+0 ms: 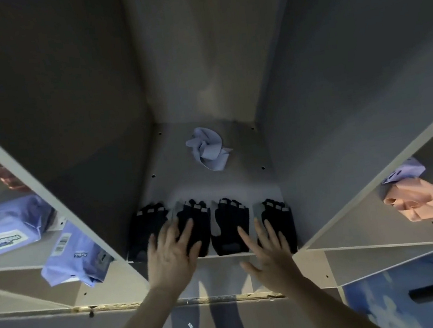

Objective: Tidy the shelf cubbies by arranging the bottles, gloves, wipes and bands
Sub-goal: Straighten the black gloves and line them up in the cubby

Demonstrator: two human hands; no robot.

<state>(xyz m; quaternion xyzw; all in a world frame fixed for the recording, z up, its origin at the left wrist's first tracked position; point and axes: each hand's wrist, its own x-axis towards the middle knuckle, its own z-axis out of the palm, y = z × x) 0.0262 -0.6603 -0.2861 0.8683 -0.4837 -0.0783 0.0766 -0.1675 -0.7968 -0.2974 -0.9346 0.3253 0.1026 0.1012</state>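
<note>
Setting: grey shelf unit (249, 254), open cubbies seen from above; chipped front edge nearest viewer.
L hand: left hand (170, 248) spread wide, fingers straight, lying on 2nd glove from left; holds nothing.
R hand: right hand (269, 249) also wide, fingertips on rightmost glove, palm over shelf lip.
Gloves: four black gloves (228, 224) in a row at centre cubby front, side by side, fingers pointing inward.
Step (est.): squaring up glove row; looks nearly done.
Next (est.): nudge cuffs flush w/ lip, then deal w/ crumpled lilac band (208, 148) farther back.
Side cubbies: wipes packs (8, 224) left; pink band (414, 199) right.
Labels: wipes print + barcode present, too blurred to read.
</note>
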